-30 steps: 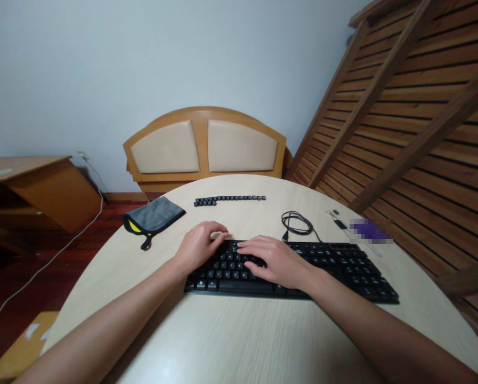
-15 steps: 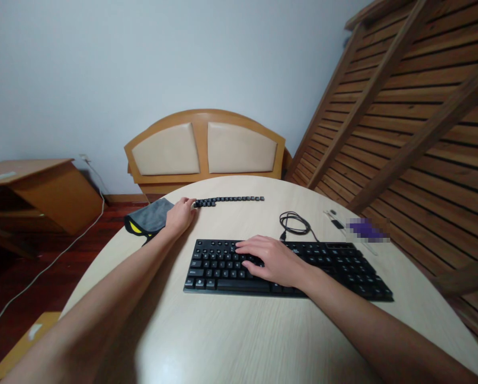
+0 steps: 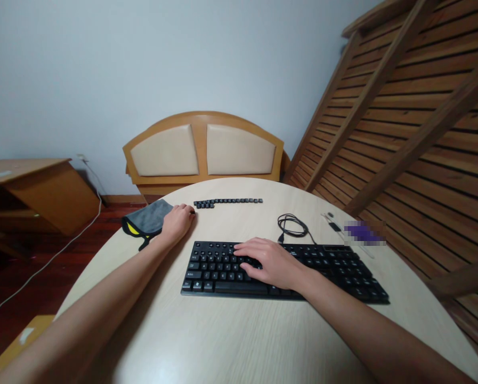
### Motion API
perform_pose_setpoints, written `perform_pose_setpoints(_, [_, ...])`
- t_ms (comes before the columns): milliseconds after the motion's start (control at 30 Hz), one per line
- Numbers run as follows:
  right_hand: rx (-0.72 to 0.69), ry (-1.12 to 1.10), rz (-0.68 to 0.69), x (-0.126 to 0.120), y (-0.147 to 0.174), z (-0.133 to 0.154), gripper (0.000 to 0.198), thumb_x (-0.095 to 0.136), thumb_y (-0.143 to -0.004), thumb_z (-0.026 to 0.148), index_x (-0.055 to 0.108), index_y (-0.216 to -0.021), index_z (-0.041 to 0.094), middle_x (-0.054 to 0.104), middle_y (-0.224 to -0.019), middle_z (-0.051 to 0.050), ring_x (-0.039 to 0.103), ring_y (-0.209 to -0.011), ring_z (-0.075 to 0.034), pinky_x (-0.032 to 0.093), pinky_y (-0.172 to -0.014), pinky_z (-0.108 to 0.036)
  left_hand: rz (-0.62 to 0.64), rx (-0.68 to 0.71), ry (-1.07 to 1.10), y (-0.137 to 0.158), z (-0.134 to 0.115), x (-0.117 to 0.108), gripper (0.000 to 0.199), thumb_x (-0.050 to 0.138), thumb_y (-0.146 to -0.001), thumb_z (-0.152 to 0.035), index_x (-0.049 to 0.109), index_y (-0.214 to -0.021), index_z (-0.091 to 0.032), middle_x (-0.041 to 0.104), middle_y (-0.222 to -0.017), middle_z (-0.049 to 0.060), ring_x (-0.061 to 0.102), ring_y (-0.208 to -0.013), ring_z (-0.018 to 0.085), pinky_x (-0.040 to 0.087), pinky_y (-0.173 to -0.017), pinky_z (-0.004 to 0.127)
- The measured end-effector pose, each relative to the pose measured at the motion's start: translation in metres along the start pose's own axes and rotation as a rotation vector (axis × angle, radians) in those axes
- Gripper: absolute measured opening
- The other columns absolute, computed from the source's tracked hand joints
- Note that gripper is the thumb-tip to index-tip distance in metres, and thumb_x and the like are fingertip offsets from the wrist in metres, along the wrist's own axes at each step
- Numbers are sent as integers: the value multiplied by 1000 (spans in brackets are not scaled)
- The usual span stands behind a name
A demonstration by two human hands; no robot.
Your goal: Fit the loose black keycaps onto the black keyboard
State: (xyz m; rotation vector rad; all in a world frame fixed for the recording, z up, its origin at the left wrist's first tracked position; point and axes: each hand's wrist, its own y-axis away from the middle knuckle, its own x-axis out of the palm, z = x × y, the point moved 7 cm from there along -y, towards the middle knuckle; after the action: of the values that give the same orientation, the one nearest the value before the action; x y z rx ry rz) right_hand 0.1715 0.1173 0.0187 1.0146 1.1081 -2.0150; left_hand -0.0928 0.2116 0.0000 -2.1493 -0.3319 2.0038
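Observation:
A black keyboard (image 3: 231,287) lies on the pale round table (image 3: 207,341). My right hand (image 3: 268,261) rests on its middle keys, fingers stretched out and thumb apart, gripping nothing. Beyond the keyboard's left end, my left hand (image 3: 178,221) is closed, with a small dark keycap (image 3: 193,212) showing at the fingertips. Just past those fingers, loose black keycaps (image 3: 233,201) are set out in a long row, with a shorter row in front at its left end. A grey cloth (image 3: 148,216) with black and yellow edging lies beside my left hand and is partly covered by it.
A coiled black cable (image 3: 292,225) sits behind the keyboard. On the right are a purple blurred item (image 3: 364,232) and a thin tool with a dark part (image 3: 334,227). A wooden headboard (image 3: 202,144) stands behind the table, and a slatted wooden frame (image 3: 418,122) leans at right.
My left hand has drawn back slightly from the left end of the keycap rows, a dark keycap now at its fingertips. My right hand stays on the keyboard.

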Motion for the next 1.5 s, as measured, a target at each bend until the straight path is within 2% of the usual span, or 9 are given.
perform_pose_setpoints(133, [7,10,4,1,0,-1,28,62,-91,25,70,-117,20,72,-121,-8,65,-113,-22,51,-100,-41,-22,33,66,31,-11,-15,26,50,-94,-30,69,-108,-21,71,-109,9,62,-106,28,50,-86,34])
perform_pose_setpoints(200, [9,9,0,1,0,-2,28,62,-91,25,70,-117,20,72,-121,-8,65,-113,-22,51,-100,-41,-11,73,224,46,-16,-23,27,51,-93,-34,71,-105,-20,72,-102,9,65,-98,28,50,-85,36])
perform_pose_setpoints(300, [11,6,-2,1,0,-1,27,61,-92,25,70,-117,20,72,-121,-8,65,-112,-22,52,-100,-41,70,157,444,66,-22,-29,34,51,-93,-42,71,-109,-19,73,-103,8,67,-88,25,51,-83,35])
perform_pose_setpoints(467, [23,-4,-13,0,0,-1,27,62,-91,25,70,-117,21,72,-121,-9,66,-111,-23,52,-99,-44,246,74,689,84,-13,-26,38,55,-91,-49,72,-106,-19,74,-105,6,65,-74,19,52,-72,31])
perform_pose_setpoints(633, [22,0,-14,0,0,-1,28,62,-91,24,70,-117,21,72,-120,-8,66,-111,-23,53,-99,-43,373,85,798,88,-11,-25,37,58,-88,-51,73,-100,-20,75,-101,6,65,-79,20,52,-72,30])
perform_pose_setpoints(733, [23,1,-21,-1,0,-1,28,62,-91,24,70,-117,22,72,-120,-8,66,-110,-24,54,-97,-43,387,92,823,89,-10,-25,36,60,-87,-51,74,-99,-20,75,-103,6,67,-87,22,52,-80,32])
perform_pose_setpoints(833, [16,2,-22,0,0,0,28,61,-91,24,70,-117,22,72,-120,-8,67,-110,-23,54,-98,-44,408,91,831,91,-8,-21,38,60,-87,-51,74,-103,-20,75,-104,6,67,-87,22,53,-81,33])
perform_pose_setpoints(1233, [12,3,-26,-1,-1,1,27,61,-91,23,71,-117,22,73,-119,-9,67,-109,-23,54,-97,-44,394,87,753,91,-6,-18,38,61,-86,-50,75,-104,-19,76,-94,6,61,-65,16,49,-62,26])
perform_pose_setpoints(1500, [18,12,-16,-1,-1,1,27,61,-92,24,71,-117,22,73,-120,-8,67,-110,-23,54,-98,-44,255,269,576,93,-18,-41,23,60,-91,-39,75,-101,-23,74,-101,6,67,-89,21,51,-79,30])
